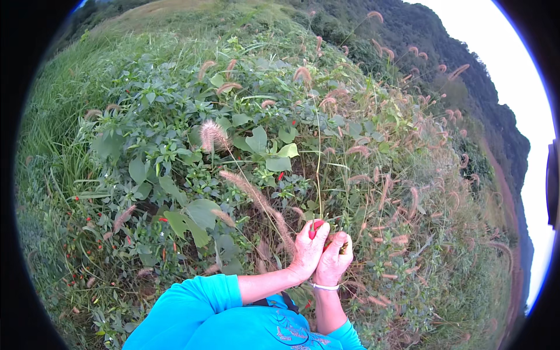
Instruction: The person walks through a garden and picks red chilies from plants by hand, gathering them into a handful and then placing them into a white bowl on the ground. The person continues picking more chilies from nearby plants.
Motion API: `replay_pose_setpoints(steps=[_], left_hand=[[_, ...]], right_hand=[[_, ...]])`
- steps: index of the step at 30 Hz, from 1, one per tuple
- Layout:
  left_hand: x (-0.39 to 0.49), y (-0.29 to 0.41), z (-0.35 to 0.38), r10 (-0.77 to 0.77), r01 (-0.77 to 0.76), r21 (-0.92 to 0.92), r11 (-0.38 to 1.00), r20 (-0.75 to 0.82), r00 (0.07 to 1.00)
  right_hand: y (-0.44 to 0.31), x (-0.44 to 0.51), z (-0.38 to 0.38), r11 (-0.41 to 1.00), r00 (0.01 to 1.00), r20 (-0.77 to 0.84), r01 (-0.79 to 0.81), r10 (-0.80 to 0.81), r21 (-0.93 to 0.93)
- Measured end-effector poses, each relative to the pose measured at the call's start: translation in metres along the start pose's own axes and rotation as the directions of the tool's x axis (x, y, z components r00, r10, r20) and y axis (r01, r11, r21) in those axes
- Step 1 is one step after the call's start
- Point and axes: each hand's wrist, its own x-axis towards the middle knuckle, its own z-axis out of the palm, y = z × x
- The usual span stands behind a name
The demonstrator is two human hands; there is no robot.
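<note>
My left hand (306, 249) is closed around red chili peppers (314, 227), and red skin and green stems show above its fingers. Pressed against it at the wrist side, my right hand (334, 258) is curled, with a white band (324, 286) on its wrist. Inside its fingers a bunch of stems and bits of red (343, 249) shows, apparently more peppers; most of it is hidden. Both hands are low over the chili plants, in front of my chest. A tall grass stalk (318, 162) rises just behind them.
Chili plants (162, 113) with red peppers (162, 219) spread to the left. Fuzzy foxtail seed heads (258, 197) lean close to my left forearm. Broad-leaved weeds (201, 214) tangle among the plants. Dry grass (407, 210) covers the right side, below a wooded hillside (463, 74).
</note>
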Motion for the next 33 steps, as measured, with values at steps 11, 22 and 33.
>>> replay_pose_setpoints(steps=[11, 22, 33], left_hand=[[0.015, -0.020, -0.003, -0.010, 0.015, -0.072, 0.997, 0.065, 0.998], [0.027, 0.010, -0.002, 0.492, -0.496, 0.517, 0.697, 0.158, 0.856], [0.036, -0.011, 0.003, 0.422, -0.507, 0.689, 0.518, 0.311, 0.852]], right_hand=[[0.000, 0.006, 0.016, 0.913, 0.955, 0.128, -0.294, 0.268, 0.284], [0.002, 0.023, 0.024, 0.646, 0.887, 0.412, -0.441, 0.208, 0.624], [0.021, 0.032, 0.020, 0.311, 0.754, 0.655, -0.634, 0.047, 0.708]])
